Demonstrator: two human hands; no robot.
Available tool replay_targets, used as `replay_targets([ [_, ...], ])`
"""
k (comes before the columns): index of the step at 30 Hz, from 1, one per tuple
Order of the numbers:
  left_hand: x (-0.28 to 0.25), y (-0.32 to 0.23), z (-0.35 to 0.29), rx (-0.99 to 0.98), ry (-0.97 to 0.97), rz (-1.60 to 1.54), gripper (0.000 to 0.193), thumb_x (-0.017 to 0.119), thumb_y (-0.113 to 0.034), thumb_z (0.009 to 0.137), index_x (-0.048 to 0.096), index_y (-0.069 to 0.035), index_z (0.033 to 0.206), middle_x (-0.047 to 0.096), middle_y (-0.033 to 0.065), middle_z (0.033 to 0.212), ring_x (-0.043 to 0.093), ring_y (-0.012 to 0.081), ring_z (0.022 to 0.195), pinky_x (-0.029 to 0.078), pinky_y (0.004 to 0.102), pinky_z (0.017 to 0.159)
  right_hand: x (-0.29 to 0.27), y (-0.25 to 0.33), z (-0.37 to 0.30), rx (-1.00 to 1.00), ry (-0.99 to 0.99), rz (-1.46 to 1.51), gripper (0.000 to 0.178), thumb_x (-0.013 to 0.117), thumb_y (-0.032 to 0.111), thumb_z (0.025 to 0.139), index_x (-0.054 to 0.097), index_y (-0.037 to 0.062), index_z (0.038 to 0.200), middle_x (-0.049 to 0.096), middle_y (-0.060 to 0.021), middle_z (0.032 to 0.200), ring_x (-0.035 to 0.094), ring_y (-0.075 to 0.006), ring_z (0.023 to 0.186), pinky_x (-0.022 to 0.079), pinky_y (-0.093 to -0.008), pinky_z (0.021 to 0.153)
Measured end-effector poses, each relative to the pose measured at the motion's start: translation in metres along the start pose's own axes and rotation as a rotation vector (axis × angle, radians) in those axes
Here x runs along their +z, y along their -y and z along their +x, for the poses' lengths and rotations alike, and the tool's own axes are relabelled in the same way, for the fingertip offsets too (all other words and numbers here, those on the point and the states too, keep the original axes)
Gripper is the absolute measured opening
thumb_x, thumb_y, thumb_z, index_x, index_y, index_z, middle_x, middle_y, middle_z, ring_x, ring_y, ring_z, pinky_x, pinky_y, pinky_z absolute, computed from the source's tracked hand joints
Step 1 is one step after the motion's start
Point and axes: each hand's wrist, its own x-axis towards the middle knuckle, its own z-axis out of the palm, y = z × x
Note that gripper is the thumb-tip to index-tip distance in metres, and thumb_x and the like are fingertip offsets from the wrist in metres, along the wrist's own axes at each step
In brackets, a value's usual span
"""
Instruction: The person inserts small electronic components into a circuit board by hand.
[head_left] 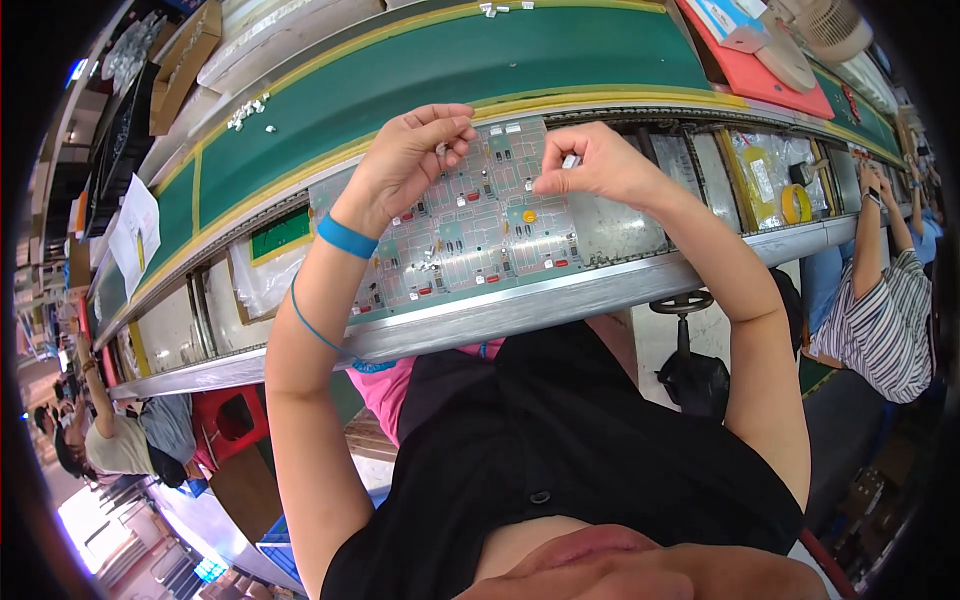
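A large grey-green circuit board panel [478, 268] lies on the rail track in front of me, set with small red, black, yellow and white components. Above its far left part is my left hand [418, 158], fingers curled in and thumb against them; a small pale bit shows among them, too small to name. A blue wrist strap [346, 235] with a coiled cord circles that wrist. Over the board's far right part, my right hand [600, 168] is closed, with a small white component [571, 160] between its curled fingers. Its thumb and index fingertips come close to the board.
Beyond the rail runs a green work surface [440, 62] edged in yellow, with loose white components [247, 112] on it. A metal rail [470, 312] borders my side. Tape rolls [797, 204] lie to the right. Other people work at both ends of the line.
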Motion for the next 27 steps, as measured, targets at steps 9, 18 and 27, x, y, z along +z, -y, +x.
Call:
replay_targets([
  [9,-0.003,0.004,-0.004,0.017,0.019,-0.019,0.024,0.059,-0.010,0.087,0.056,0.003,0.107,0.060,0.0057,0.083,0.052,0.0083,0.065,0.042,0.0179,0.055,0.022,-0.006,-0.011,-0.198,-0.084,-0.477,0.016,0.065,0.018,0.078,0.061,0.0030,0.081,0.061,-0.0080,0.074,0.058,-0.0228,0.071,0.044,-0.0324,0.065],
  [18,0.000,0.006,-0.007,0.135,-0.150,0.110,0.023,0.055,-0.011,0.089,0.055,0.002,0.107,0.062,0.0065,0.080,0.050,0.0065,0.060,0.039,0.0166,0.050,0.029,-0.012,-0.011,-0.319,-0.118,-0.867,0.013,0.059,0.013,0.080,0.060,0.0022,0.088,0.062,-0.0107,0.087,0.060,-0.0292,0.083,0.048,-0.0385,0.072],
  [27,0.011,0.011,-0.013,0.105,-0.090,0.382,0.021,0.057,-0.014,0.088,0.056,0.001,0.103,0.064,0.0048,0.079,0.048,0.0038,0.057,0.035,0.0162,0.047,0.037,-0.009,-0.008,-0.178,-0.098,-0.970,0.014,0.059,0.013,0.080,0.061,0.0028,0.088,0.062,-0.0115,0.085,0.060,-0.0298,0.083,0.048,-0.0401,0.071],
])
